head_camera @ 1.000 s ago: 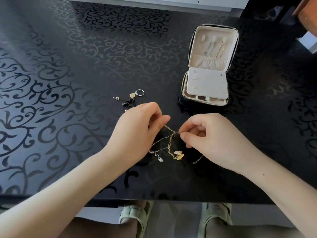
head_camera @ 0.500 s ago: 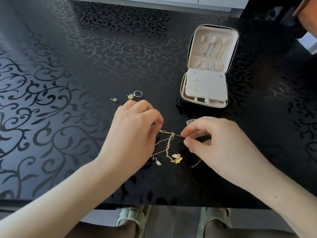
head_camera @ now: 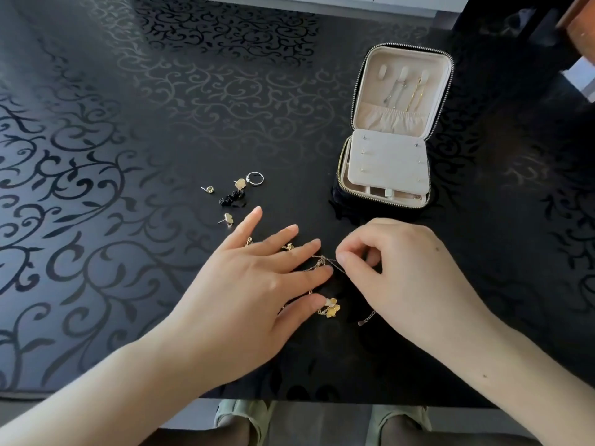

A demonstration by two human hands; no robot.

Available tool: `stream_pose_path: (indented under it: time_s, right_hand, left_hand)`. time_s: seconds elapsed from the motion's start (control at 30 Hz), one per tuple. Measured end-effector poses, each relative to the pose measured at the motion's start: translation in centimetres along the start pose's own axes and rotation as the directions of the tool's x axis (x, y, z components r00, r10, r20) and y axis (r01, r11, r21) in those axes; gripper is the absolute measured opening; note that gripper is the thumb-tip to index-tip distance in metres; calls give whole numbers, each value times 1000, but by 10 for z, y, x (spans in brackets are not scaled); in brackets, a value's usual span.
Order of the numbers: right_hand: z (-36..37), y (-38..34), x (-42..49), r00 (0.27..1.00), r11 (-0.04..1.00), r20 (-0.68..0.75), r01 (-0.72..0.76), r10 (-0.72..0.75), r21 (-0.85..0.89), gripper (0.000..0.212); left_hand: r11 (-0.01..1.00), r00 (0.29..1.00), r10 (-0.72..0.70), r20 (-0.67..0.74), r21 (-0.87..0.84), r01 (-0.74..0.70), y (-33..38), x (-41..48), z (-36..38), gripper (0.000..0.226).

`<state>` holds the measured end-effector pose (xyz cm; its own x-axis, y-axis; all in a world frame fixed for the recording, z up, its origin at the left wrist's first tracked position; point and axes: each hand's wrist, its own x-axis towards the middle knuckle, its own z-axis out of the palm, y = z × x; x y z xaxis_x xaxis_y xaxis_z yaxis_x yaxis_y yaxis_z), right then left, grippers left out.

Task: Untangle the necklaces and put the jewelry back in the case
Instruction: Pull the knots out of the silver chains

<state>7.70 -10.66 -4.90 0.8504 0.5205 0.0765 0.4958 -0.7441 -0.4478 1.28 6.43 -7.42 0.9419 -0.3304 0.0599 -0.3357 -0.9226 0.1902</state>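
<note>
- Gold necklaces (head_camera: 322, 263) lie knotted by the tabletop's (head_camera: 161, 123) near edge — case (head_camera: 389, 159) open, far right.
- Left hand (head_camera: 254, 284) has its fingers spread flat, pinning them; right hand (head_camera: 399, 268) pinches one strand — best teased out gently.

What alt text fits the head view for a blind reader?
On a black table, the left hand lies flat on tangled chains while the right hand pinches a strand. An open case stands behind; earrings and a ring lie loose left of it.
</note>
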Motion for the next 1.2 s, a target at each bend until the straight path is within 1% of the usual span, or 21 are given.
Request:
stream_pose_path:
  time_s: [0.13, 0.23, 0.33, 0.43, 0.53, 0.6, 0.67, 0.8, 0.9, 1.03, 1.17, 1.2]
  right_hand:
    - [8, 3, 10, 995, 995, -1, 95, -95, -34, 18]
    - [14, 5, 14, 984, 982, 6, 180, -180, -50, 21]
    - [17, 3, 17, 969, 967, 20, 248, -248, -56, 18]
    - [18, 2, 19, 952, 947, 19, 305, -304, -100, 12]
    - [16, -1, 18, 965, 961, 54, 260, -256, -92, 8]
    - [11, -3, 18, 975, 978, 114, 199, -191, -60, 9]
    - [8, -3, 18, 968, 986, 199, 163, -154, -28, 10]
    - [3, -2, 15, 965, 993, 238, 115, -110, -6, 14]
    - [0, 0, 13, 960, 996, 268, 85, -82, -1, 12]
    - [-2, 1, 11, 963, 992, 243, 125, -120, -5, 6]
    - [3, 0, 15, 962, 968, 153, 239, -225, -81, 11]
    - [4, 0, 16, 958, 962, 152, 259, -244, -87, 12]
  left_hand:
    - [1000, 1000, 24, 5, 1, -24, -5, -3, 3, 42]
    - [1000, 1000, 2, -9, 2, -2, -10, -7, 6, 40]
    - [1000, 1000, 6, -20, 6, -6, -16, -11, 7, 40]
    - [1000, 999, 30, -27, -3, -30, -23, -14, 8, 39]
    - [998, 999, 45, -32, -35, -46, -27, -17, 7, 38]
    - [997, 998, 49, -32, -60, -50, -30, -18, 6, 38]
    - [995, 999, 46, -29, -86, -48, -31, -20, 4, 39]
    - [990, 998, 59, -25, -130, -61, -32, -23, 3, 38]
    - [987, 996, 82, -24, -139, -85, -29, -24, 3, 37]
    - [982, 995, 98, -27, -160, -101, -27, -23, 3, 36]
    - [976, 994, 84, -71, -195, -96, -26, -19, 0, 35]
    - [977, 994, 73, -85, -196, -89, -25, -18, -1, 36]
